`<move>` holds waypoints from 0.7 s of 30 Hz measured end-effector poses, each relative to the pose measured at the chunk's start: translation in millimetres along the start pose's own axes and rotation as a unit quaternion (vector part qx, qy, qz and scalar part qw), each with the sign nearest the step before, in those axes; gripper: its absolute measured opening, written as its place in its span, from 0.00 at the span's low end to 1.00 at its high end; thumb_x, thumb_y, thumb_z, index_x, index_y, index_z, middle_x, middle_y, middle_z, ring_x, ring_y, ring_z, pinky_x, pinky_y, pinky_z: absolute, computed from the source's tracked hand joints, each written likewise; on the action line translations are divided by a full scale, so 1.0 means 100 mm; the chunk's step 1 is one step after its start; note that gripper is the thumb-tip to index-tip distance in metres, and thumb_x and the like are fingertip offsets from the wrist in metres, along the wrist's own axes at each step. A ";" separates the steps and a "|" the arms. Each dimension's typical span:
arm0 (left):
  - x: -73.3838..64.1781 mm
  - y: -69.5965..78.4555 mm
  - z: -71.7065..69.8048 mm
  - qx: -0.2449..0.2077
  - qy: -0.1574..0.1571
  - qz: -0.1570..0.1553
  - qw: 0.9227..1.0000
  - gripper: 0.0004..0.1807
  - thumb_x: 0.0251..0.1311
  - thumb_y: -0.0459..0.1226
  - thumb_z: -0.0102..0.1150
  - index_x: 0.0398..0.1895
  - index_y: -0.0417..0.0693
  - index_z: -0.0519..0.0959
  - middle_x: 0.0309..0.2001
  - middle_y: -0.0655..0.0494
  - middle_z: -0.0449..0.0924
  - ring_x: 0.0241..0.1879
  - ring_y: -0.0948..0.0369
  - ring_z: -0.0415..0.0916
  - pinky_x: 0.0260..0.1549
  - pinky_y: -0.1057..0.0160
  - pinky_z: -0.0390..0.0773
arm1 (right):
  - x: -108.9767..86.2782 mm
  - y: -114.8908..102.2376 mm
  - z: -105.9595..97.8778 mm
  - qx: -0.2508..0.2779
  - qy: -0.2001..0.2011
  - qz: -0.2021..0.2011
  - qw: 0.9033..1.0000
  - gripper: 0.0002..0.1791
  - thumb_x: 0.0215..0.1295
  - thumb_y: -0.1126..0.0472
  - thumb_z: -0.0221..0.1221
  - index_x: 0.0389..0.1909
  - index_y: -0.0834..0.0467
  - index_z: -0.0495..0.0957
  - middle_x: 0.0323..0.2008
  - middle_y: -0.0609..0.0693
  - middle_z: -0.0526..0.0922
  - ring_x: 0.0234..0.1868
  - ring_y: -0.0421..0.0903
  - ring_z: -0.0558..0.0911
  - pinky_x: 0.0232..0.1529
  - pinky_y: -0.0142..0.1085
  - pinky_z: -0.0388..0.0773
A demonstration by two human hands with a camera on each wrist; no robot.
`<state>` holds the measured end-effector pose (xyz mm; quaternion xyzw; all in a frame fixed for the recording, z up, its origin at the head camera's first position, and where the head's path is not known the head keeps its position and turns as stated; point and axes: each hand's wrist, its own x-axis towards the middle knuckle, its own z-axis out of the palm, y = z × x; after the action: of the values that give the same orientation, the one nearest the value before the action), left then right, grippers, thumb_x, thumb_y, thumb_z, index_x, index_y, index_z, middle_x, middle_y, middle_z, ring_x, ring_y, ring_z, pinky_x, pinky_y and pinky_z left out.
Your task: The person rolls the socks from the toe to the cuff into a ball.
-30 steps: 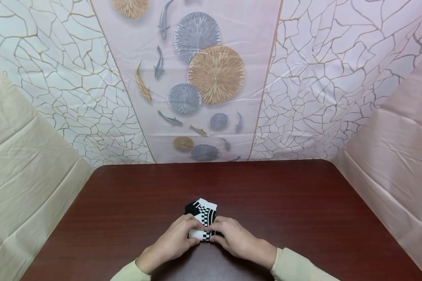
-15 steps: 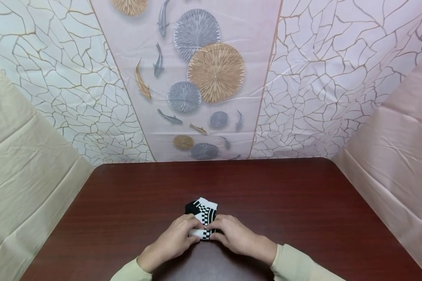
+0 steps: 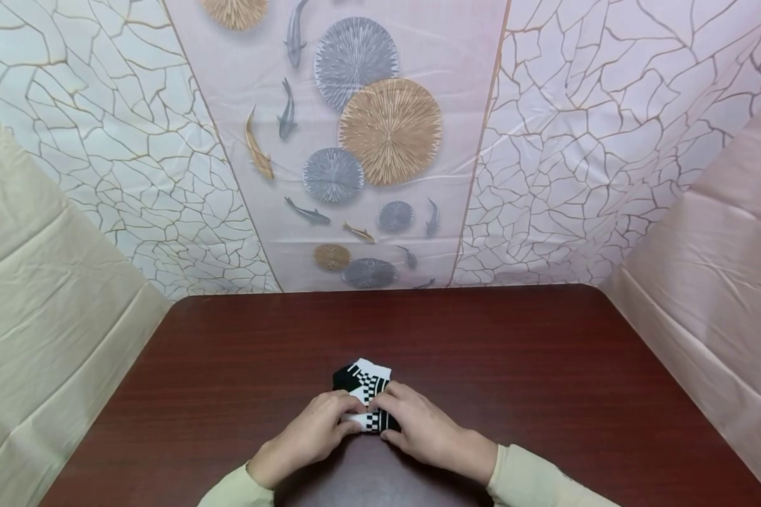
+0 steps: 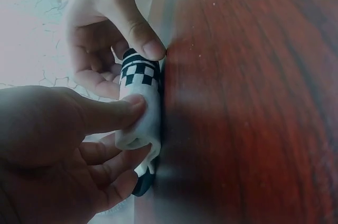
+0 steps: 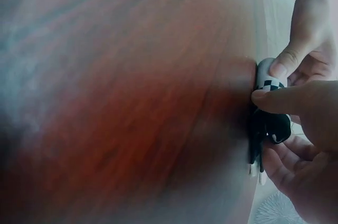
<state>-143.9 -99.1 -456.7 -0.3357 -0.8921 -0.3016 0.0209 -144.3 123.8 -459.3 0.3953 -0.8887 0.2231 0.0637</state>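
Black-and-white checkered sock [image 3: 364,384] on red-brown table [image 3: 495,352]: near end rolled up, white cuff [image 3: 375,367] lying farthest.

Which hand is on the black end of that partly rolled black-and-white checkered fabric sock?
The right hand: it pinches the black end of the checkered fabric sock, whereas the left hand pinches the plain white end.

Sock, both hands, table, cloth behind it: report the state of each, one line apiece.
Sock: near end rolled up, far end unrolled; whether one or a stacked pair, cannot tell.
Left hand: pinching the sock's rolled end.
Right hand: also pinching the rolled end, fingers curled.
Table: flat, with the sock on it.
Cloth: spread out, lightly creased.
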 end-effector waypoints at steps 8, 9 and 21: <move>-0.02 0.01 0.01 0.004 0.011 -0.003 1.000 0.07 0.57 0.34 0.72 0.38 0.50 0.86 0.37 0.64 0.80 0.40 0.68 0.76 0.42 0.63 0.78 | -0.01 0.02 -0.04 0.005 -0.001 -0.022 1.000 0.16 0.56 0.63 0.72 0.45 0.52 0.83 0.43 0.43 0.78 0.44 0.37 0.78 0.46 0.34 0.77; -0.02 0.01 0.01 0.008 0.014 -0.002 1.000 0.07 0.56 0.34 0.72 0.39 0.50 0.86 0.37 0.64 0.80 0.40 0.68 0.75 0.42 0.63 0.77 | -0.01 0.02 -0.05 0.005 -0.003 -0.023 1.000 0.15 0.57 0.64 0.72 0.45 0.52 0.83 0.42 0.44 0.79 0.43 0.37 0.78 0.45 0.34 0.77; -0.02 0.04 0.05 0.033 0.019 -0.017 0.999 0.14 0.50 0.34 0.76 0.38 0.54 0.83 0.38 0.65 0.76 0.41 0.66 0.71 0.43 0.60 0.74 | 0.00 0.01 -0.10 0.011 -0.040 0.000 0.999 0.14 0.63 0.62 0.68 0.50 0.53 0.84 0.44 0.46 0.81 0.44 0.38 0.79 0.45 0.34 0.78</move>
<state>-138.9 -95.3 -458.9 -0.3141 -0.9067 -0.2782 0.0438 -145.8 129.4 -450.9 0.4048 -0.8880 0.2171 0.0236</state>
